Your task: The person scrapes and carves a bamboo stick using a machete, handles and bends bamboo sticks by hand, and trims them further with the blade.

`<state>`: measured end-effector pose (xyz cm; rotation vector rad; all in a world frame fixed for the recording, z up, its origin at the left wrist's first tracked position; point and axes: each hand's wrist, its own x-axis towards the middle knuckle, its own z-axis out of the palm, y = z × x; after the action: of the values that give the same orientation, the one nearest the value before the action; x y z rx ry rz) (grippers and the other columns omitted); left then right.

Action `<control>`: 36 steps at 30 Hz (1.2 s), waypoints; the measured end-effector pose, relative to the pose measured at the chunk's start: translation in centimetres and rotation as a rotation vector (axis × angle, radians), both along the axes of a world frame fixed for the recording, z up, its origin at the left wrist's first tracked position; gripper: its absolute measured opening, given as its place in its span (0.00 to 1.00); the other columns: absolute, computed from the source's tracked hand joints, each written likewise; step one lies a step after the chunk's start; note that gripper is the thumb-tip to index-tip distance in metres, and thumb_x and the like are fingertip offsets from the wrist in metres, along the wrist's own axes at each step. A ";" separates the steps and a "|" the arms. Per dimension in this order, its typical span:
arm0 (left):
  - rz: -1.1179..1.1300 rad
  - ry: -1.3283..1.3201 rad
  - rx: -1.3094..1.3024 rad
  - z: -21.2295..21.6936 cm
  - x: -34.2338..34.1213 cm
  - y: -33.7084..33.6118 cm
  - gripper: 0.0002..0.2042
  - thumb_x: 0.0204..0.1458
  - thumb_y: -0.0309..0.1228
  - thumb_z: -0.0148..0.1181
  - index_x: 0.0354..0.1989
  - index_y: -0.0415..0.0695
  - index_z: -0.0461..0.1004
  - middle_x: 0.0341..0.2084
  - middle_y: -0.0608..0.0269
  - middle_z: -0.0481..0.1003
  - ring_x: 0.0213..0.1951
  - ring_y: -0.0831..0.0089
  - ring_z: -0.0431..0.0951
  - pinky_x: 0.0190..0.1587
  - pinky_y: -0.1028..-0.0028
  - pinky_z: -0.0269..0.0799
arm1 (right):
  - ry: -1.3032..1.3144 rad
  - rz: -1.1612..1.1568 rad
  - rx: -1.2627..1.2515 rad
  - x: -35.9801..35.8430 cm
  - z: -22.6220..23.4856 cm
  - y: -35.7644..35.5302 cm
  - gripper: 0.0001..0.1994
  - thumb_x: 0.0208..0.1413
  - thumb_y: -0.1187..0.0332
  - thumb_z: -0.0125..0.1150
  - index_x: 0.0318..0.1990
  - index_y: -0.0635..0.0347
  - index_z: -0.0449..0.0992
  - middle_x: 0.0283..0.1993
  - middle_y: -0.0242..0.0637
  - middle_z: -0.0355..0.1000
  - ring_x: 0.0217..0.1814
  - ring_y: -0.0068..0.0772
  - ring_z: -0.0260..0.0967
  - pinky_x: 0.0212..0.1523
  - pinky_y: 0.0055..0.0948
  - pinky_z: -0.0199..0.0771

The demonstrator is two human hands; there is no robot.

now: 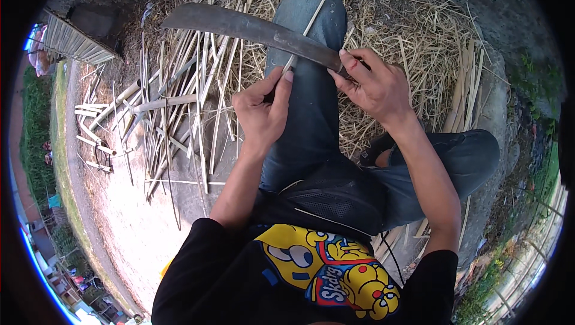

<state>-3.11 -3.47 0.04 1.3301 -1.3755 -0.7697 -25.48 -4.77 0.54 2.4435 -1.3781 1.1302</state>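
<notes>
The thin bamboo strip (308,25) you are working runs up along your left thigh, over the knee of your blue jeans (308,85), its upper end reaching into the straw beyond. Your left hand (262,112) is closed around its lower part, thumb pressed along the strip just under the blade. The long dark machete (251,26) lies across the strip and across your knee, its curved tip pointing out to your left over the heap of split bamboo. Your right hand (374,88) is wrapped around the handle end, fingers curled tight, the forefinger stretched along the blade's back. To your left a spread of bamboo slats (173,103) lies fanned on the pale concrete ground (129,217); ahead and to your right a thick bed of dry shavings (413,37) covers the ground, with a few more slats standing at its right edge
</notes>
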 end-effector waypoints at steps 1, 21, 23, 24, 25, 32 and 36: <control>-0.010 -0.003 -0.013 0.0 0.0 -0.1 0.11 0.56 0.26 0.67 0.42 0.30 0.82 0.16 0.66 0.76 0.21 0.88 0.69 0.23 0.83 0.62 | -0.001 -0.004 0.000 -0.1 0.0 -0.2 0.15 0.54 0.58 0.71 0.46 0.52 0.81 0.38 0.28 0.74 0.24 0.27 0.76 0.21 0.26 0.77; -0.035 0.018 0.019 0.0 0.2 0.8 0.10 0.59 0.28 0.66 0.38 0.31 0.83 0.13 0.73 0.71 0.18 0.90 0.66 0.20 0.83 0.56 | 0.008 -0.042 -0.090 -0.6 0.0 -0.4 0.17 0.51 0.61 0.74 0.46 0.55 0.80 0.40 0.28 0.75 0.23 0.25 0.76 0.20 0.25 0.76; -0.034 0.017 0.034 0.1 0.2 1.0 0.10 0.59 0.29 0.66 0.38 0.31 0.83 0.13 0.73 0.72 0.17 0.90 0.66 0.19 0.83 0.57 | 0.018 -0.101 -0.054 -0.7 0.1 -0.9 0.14 0.54 0.59 0.72 0.45 0.53 0.80 0.38 0.27 0.73 0.23 0.27 0.76 0.21 0.26 0.77; -0.034 0.030 0.022 0.1 0.0 1.0 0.10 0.59 0.29 0.66 0.38 0.31 0.83 0.13 0.72 0.72 0.17 0.89 0.67 0.19 0.83 0.57 | 0.022 -0.130 -0.035 -0.8 0.1 -1.0 0.13 0.55 0.58 0.70 0.44 0.51 0.80 0.37 0.27 0.72 0.23 0.27 0.75 0.21 0.27 0.78; -0.034 0.044 0.009 0.1 -0.1 1.0 0.10 0.59 0.29 0.66 0.38 0.31 0.83 0.14 0.72 0.72 0.16 0.89 0.67 0.19 0.83 0.58 | 0.021 -0.134 -0.035 -0.8 0.1 -0.9 0.13 0.55 0.58 0.70 0.44 0.51 0.80 0.37 0.27 0.72 0.23 0.27 0.75 0.21 0.27 0.78; -0.033 0.033 0.030 0.2 0.0 1.1 0.10 0.59 0.28 0.66 0.38 0.31 0.83 0.14 0.71 0.73 0.16 0.88 0.68 0.19 0.83 0.59 | 0.019 -0.007 -0.107 -0.7 -0.4 -0.6 0.13 0.54 0.58 0.71 0.43 0.51 0.80 0.37 0.26 0.72 0.21 0.26 0.74 0.20 0.24 0.76; -0.034 0.066 0.031 0.3 -0.2 1.2 0.10 0.59 0.28 0.66 0.38 0.30 0.82 0.15 0.71 0.73 0.17 0.88 0.68 0.20 0.84 0.59 | -0.008 -0.157 -0.089 -1.2 -0.4 -1.1 0.13 0.54 0.59 0.71 0.43 0.52 0.80 0.37 0.27 0.73 0.22 0.26 0.75 0.21 0.24 0.76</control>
<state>-3.34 -2.26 0.38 1.2968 -1.3419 -0.8533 -26.71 -5.87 0.11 2.2289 -1.4593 1.1396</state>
